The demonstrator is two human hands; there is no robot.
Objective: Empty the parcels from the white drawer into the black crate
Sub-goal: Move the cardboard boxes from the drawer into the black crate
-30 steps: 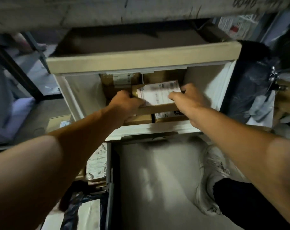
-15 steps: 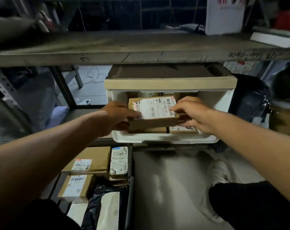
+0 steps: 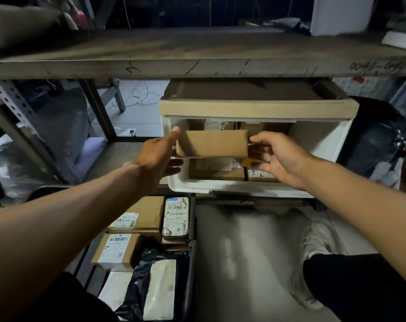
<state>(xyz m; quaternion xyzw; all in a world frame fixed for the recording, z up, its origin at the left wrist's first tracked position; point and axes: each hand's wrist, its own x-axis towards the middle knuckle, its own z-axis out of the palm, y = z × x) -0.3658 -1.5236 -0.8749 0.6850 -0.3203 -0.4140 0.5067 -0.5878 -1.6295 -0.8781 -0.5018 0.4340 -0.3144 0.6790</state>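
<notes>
A brown cardboard parcel (image 3: 211,143) is lifted above the left part of the white drawer (image 3: 239,185), plain side toward me. My left hand (image 3: 159,154) grips its left end, thumb on top and fingers underneath. My right hand (image 3: 275,156) holds its right end with the fingertips. More cardboard parcels (image 3: 217,169) lie inside the drawer below and behind it. The black crate (image 3: 190,263) stands on the floor at lower left, holding several labelled boxes (image 3: 119,251) and bags.
A thick wooden shelf board (image 3: 197,59) runs overhead, just above the drawer unit. A perforated metal shelf post (image 3: 14,117) stands at left. Dark bags (image 3: 380,135) crowd the right side. My shoe (image 3: 318,238) and dark trouser leg are on the grey floor at right.
Both hands have raised the parcel out of the drawer and turned it so its label no longer faces me. The view has pulled back and the crate now shows.
</notes>
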